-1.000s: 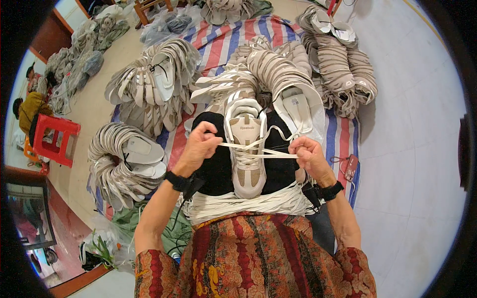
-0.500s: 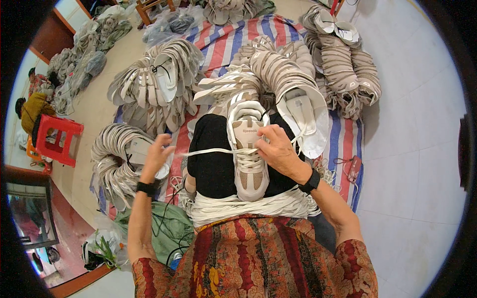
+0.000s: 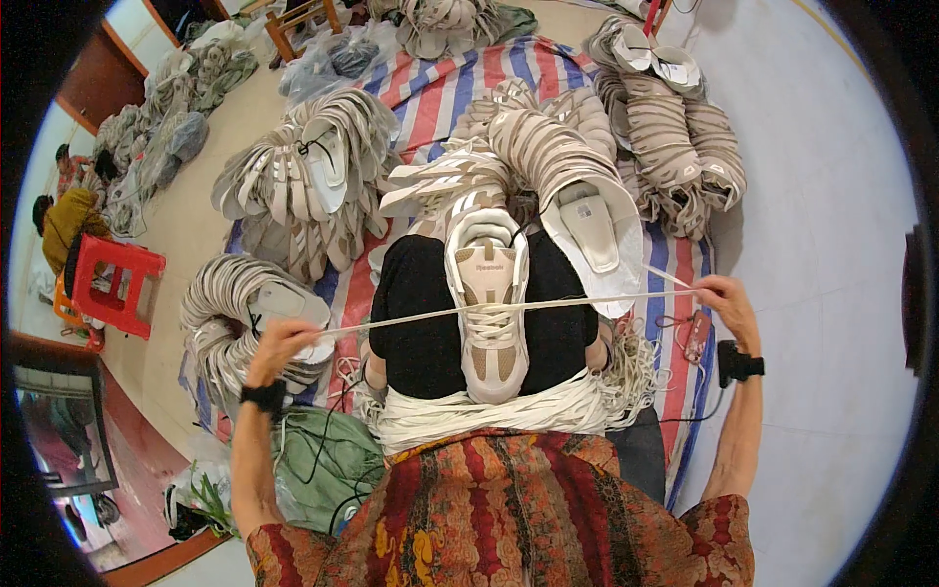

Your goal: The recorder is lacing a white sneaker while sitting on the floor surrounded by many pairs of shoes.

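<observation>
A beige and white sneaker upper (image 3: 492, 370) lies on my black-clad lap, toe toward me, its lower eyelets laced. A cream shoelace (image 3: 401, 319) runs taut across it, out to both sides. My left hand (image 3: 284, 346) is closed in a pinch on the lace's left stretch, beside a curved stack of uppers. Far out to the right, my right hand (image 3: 730, 305) pinches the other stretch, a short tail pointing back from its fingers. A thick bundle of loose cream laces (image 3: 489, 413) lies across my lap, between the toe and my patterned shirt.
Nested stacks of beige uppers (image 3: 548, 147) stand ahead on a striped sheet (image 3: 430, 93), with more stacks at the left (image 3: 210, 308) and far right (image 3: 665, 137). A green bag (image 3: 333, 460) lies near left. Beyond a red stool (image 3: 117, 284), people sit at far left.
Both hands have moved apart, the right one swinging far out to the right and the left one slightly outward and nearer me. The lace now stretches straight between them over the upper.
</observation>
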The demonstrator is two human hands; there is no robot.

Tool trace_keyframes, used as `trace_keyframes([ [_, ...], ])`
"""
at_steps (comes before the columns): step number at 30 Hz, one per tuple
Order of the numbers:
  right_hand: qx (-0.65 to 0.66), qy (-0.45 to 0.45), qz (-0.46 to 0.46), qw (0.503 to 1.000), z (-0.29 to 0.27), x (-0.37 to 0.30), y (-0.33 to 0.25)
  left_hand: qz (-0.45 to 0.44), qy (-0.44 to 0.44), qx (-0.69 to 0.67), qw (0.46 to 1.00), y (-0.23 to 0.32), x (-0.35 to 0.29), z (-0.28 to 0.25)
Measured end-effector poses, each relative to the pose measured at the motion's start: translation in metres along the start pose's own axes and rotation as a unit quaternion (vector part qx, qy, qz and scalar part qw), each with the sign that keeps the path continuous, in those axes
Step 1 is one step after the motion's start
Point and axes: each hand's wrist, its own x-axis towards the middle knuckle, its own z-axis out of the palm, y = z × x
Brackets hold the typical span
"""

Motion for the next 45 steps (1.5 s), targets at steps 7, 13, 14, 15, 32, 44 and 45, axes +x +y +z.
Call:
trace_keyframes([
  [7,-0.184,0.199,0.063,0.961,-0.058,-0.061,0.096,-0.021,0.243,0.199,0.949,-0.125,-0.119,-0.087],
  [13,-0.346,0.421,0.066,0.836,-0.062,-0.134,0.156,-0.133,0.340,0.300,0.882,-0.194,-0.192,-0.114],
  [14,-0.402,0.430,0.105,0.801,-0.054,-0.143,0.145,-0.129,0.353,0.343,0.861,-0.187,-0.197,-0.109],
  [15,-0.402,0.438,0.106,0.798,-0.045,-0.148,0.138,-0.122,0.357,0.341,0.861,-0.194,-0.194,-0.101],
  [32,0.325,-0.062,-0.041,0.943,0.179,0.015,-0.115,0.093,0.172,-0.381,0.904,0.113,0.039,0.062],
  [44,0.198,-0.057,-0.098,0.974,0.213,0.034,-0.096,0.160,-0.006,-0.195,0.968,0.176,0.074,0.167],
  [45,0.184,-0.063,-0.126,0.973,0.211,0.036,-0.099,0.158,-0.005,-0.195,0.968,0.178,0.074,0.167],
])
